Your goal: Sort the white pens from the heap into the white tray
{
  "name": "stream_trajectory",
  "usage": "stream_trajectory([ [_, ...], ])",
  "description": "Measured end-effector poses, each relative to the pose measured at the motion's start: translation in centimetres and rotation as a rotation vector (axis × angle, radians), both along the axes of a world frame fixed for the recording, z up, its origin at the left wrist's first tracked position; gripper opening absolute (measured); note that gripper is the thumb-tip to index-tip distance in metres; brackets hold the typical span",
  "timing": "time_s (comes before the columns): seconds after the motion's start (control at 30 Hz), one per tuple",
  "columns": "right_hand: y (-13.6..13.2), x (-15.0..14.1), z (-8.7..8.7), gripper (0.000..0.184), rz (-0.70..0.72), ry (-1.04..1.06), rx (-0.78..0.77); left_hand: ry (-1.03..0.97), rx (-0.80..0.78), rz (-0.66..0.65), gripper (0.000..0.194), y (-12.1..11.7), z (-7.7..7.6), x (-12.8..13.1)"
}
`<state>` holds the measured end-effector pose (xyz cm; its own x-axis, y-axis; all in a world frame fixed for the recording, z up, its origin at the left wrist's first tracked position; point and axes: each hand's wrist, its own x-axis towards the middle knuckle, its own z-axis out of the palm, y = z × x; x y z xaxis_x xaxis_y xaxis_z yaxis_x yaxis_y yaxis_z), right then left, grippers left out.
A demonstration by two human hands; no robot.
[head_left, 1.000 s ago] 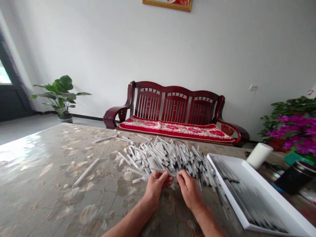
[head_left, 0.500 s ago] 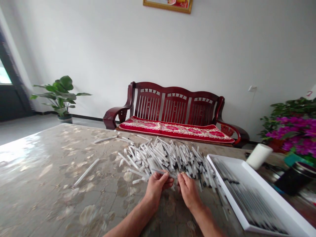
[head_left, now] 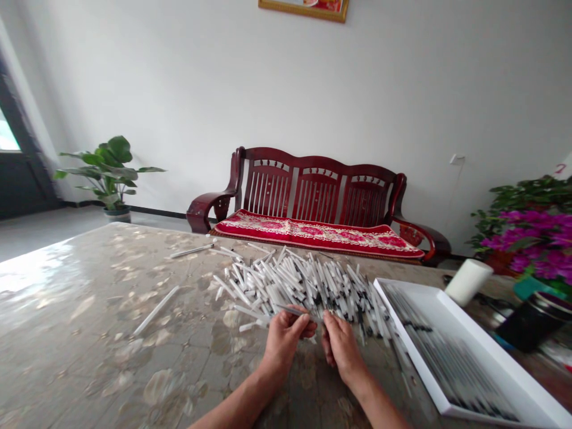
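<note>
Tubes (head_left: pixel 295 277) are lying in a loose, tangled heap near the middle of the table (head_left: pixel 111 369), mostly whitish, some showing black ends. From where I am standing, the left hand (head_left: pixel 288 333) is pinching one slim grey stick (head_left: pixel 291 309) between thumb and fingers, holding it just over the near edge of the heap. The right hand (head_left: pixel 342 342) is facing it, near but apart, fingers curled inward; whether it is gripping anything, I cannot tell.

Done, by my reading: many thin sticks (head_left: pixel 460 360) are resting side by side in the white box (head_left: pixel 440 310) at the person's right, their dark ends roughly lining up. Count is not readable. Bare white floor is showing along the far side, so the box is looking only partly filled.

Left: the whole heap is lying unordered. One lone tube (head_left: pixel 156 311) is sitting well apart on the left, and a few stray pieces (head_left: pixel 192 251) are lying toward the far edge. Judgement: work is running partway, with plenty remaining loose.
</note>
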<state>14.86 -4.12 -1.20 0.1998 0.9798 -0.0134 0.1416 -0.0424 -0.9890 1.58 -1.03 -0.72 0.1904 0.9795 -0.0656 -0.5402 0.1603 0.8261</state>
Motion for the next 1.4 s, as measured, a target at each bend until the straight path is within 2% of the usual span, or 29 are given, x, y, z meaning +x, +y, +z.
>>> stream_trajectory([
  [0.1,-0.1,0.6,0.6,0.057,0.002,0.051,0.035,0.001,0.000,-0.142,0.041,0.1,0.5,-0.5],
  [0.2,-0.1,1.4,1.0,0.060,0.023,0.011,0.097,0.031,-0.104,-0.316,0.036,0.5,0.9,-1.2],
  [0.3,-0.1,1.8,1.0,0.057,0.067,-0.074,0.122,0.058,-0.238,-0.563,0.050,0.6,1.3,-2.1],
  [0.37,0.0,1.7,0.9,0.054,0.083,-0.104,0.126,0.081,-0.260,-0.710,0.054,0.4,1.4,-2.7],
  [0.43,0.1,1.7,0.6,0.052,0.096,-0.119,0.127,0.102,-0.236,-0.749,0.047,0.2,1.3,-2.9],
  [0.53,0.3,1.6,0.3,0.049,0.110,-0.262,0.194,0.033,-0.204,-0.639,0.035,0.4,1.2,-2.9],
  [0.67,0.6,1.3,-0.2,0.027,0.093,-0.688,0.350,-0.161,-0.172,-0.311,0.028,1.7,1.0,-2.7],
  [0.8,0.8,0.9,-1.1,0.014,0.118,-0.958,0.350,-0.214,-0.217,-0.075,0.020,2.8,0.5,-2.7],
  [0.9,1.0,1.2,-1.5,0.021,0.130,-1.020,0.327,-0.192,-0.229,0.022,0.024,2.9,0.0,-2.3],
  [1.03,1.2,2.2,-1.5,0.030,0.136,-0.929,0.288,-0.141,-0.207,0.070,0.034,2.6,-0.5,-1.8],
  [1.13,1.4,3.0,-1.7,0.022,0.093,-0.766,0.259,-0.098,-0.178,0.074,0.037,2.3,-0.5,-1.6],
  [1.23,1.6,3.4,-2.1,0.012,-0.002,-0.432,0.216,-0.096,-0.177,0.087,0.038,2.2,-0.5,-1.5],
  [1.33,1.7,3.3,-2.2,0.032,-0.113,-0.027,0.193,-0.116,-0.199,0.108,0.038,2.2,-0.5,-1.4],
  [1.4,1.7,3.0,-2.1,0.040,-0.162,0.147,0.208,-0.130,-0.207,0.111,0.040,2.1,-0.5,-1.4],
])
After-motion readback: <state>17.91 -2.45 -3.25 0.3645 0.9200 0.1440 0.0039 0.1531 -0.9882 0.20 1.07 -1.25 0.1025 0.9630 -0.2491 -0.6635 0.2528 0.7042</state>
